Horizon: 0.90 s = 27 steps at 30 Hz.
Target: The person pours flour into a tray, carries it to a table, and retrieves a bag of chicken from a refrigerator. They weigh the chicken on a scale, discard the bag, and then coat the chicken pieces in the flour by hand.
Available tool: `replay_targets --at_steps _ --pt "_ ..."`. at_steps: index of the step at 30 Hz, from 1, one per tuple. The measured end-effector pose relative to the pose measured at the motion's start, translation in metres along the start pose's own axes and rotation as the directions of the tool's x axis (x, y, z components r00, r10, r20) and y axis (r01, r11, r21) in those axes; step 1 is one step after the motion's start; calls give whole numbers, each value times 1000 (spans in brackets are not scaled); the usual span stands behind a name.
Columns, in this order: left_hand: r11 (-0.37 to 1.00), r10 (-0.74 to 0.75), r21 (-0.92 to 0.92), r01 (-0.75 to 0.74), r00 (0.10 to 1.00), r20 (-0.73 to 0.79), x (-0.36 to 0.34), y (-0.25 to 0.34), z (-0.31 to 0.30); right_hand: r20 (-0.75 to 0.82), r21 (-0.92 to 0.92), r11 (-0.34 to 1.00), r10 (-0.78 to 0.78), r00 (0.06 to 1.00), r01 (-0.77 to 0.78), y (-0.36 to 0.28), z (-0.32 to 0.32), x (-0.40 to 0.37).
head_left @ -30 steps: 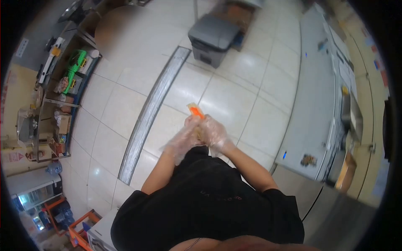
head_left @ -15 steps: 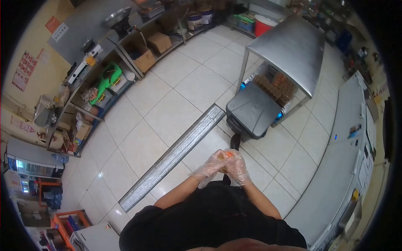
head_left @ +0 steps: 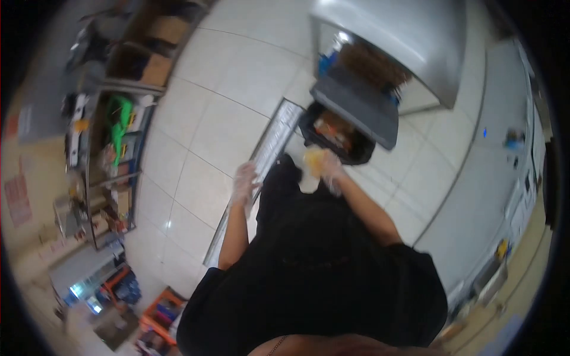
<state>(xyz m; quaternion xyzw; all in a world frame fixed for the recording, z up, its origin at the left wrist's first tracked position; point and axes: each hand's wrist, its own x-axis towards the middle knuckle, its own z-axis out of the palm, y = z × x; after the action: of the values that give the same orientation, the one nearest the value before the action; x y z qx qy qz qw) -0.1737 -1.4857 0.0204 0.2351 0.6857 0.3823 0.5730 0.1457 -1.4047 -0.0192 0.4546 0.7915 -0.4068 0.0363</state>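
My right hand (head_left: 331, 168), in a clear plastic glove, grips a pale yellow, crumpled-looking item (head_left: 313, 159); blur hides its exact kind. It is just in front of a dark grey bin (head_left: 307, 126). The bin's lid (head_left: 356, 104) is tilted up, and orange, brown and white waste (head_left: 335, 133) shows inside. Off to the left, above the metal floor drain (head_left: 270, 142), my left hand (head_left: 244, 181) is also gloved. Its fingers look loosely apart, with nothing seen in them.
A steel table (head_left: 395, 41) stands behind the bin, with brown egg trays (head_left: 371, 65) beneath it. A long pale chest (head_left: 469, 172) runs along the right. Shelving with a green item (head_left: 120, 127) lines the left.
My hands, together before, are now apart, the left one moved left. The bin lid has gone from closed to raised, and the bin is now nearer. A dark-clad leg reaches toward the bin.
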Motion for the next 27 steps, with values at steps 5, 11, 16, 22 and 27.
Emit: replay_targets --at_steps 5,11,16,22,27 --pt "896 -424 47 442 881 -212 60 -105 -152 -293 768 637 448 845 -71 62 -7 30" --pt "565 -759 277 777 621 -194 134 -96 -261 -172 699 -601 382 908 386 361 288 117" --pt "787 -521 337 517 849 -87 234 70 -237 247 964 -263 849 467 -30 159 185 81" --pt "706 -432 708 2 793 429 306 218 -74 220 943 -253 961 -167 -214 42 290 -27" --pt "668 -535 580 -467 241 810 195 210 142 -416 600 638 764 -494 483 -12 368 -83"
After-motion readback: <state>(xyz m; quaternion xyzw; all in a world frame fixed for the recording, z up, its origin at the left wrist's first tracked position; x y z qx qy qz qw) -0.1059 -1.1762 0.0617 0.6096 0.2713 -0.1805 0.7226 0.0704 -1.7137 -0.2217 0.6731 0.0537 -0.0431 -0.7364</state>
